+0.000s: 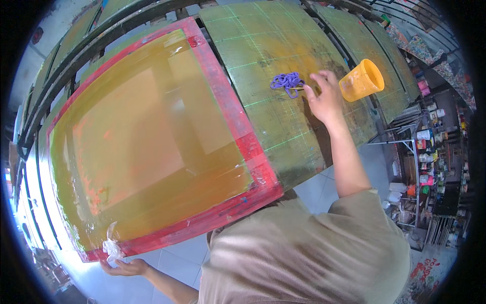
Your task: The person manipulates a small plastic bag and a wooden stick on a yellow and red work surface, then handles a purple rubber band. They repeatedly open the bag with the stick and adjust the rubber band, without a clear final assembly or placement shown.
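So the big piece here is the framed screen (260,169), lying over the left side of the green boards (243,33), with its near-left corner right by the person's left hand (126,267). That hand is palm-up with fingers reaching toward the red border, next to a crumpled white wad (112,249); I can't tell whether it's pinching the wad, propping the corner or just resting there. The right hand (325,101) is easier to read: fingers loosely spread and curved, nothing visibly gripped, thumb near the bundle of purple cord (286,82), with the yellow cup (362,80) just beside the hand on its other side. As for handling, my guess is the screen is awkward more than heavy, stiff around the red edge but thin and easy to dent or tear across the tan middle (I'd keep fingertips off that part entirely). Parts of it look glossy, so maybe it's slick or wet. I'd take it by the red border, on two opposite sides. The cord looks soft and light, so a simple pinch around the bunch should do, and the wad would likely squash at a touch.
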A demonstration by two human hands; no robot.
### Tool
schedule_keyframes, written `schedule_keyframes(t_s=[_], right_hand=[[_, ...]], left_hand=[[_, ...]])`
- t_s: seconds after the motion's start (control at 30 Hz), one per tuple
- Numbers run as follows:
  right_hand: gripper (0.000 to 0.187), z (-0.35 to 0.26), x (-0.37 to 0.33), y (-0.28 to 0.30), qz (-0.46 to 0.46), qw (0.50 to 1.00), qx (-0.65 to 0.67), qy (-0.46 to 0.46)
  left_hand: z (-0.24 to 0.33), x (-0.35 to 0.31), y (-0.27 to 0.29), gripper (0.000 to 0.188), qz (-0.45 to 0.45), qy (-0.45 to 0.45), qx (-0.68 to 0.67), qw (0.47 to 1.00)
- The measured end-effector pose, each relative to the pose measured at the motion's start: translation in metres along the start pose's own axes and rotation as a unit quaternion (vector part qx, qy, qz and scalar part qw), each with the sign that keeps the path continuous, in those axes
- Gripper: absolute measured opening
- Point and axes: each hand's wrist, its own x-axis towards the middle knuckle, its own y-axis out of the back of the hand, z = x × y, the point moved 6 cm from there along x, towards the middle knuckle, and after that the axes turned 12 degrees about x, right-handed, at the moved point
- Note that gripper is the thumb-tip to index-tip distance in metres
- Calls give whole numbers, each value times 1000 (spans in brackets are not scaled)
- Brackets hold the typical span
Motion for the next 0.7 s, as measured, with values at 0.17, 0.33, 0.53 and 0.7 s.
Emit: schedule_keyframes(t_s=[0.17, 0.33, 0.53, 0.7], right_hand=[[38, -17, 36, -27, -193, 978, 71, -16], [26, -12, 70, -25, -217, 940, 254, -65], [22, -45, 94, -19, -147, 835, 524, -83], [25, -102, 123, 0, -122, 848, 515, 33]], left_hand=[[-10, -20, 12, 50, 35, 60, 42, 997], [0, -22, 39, 47, 34, 59, 68, 995], [31, -7, 50, 47, 82, 56, 52, 994], [76, 12, 21, 50, 48, 30, -80, 995]])
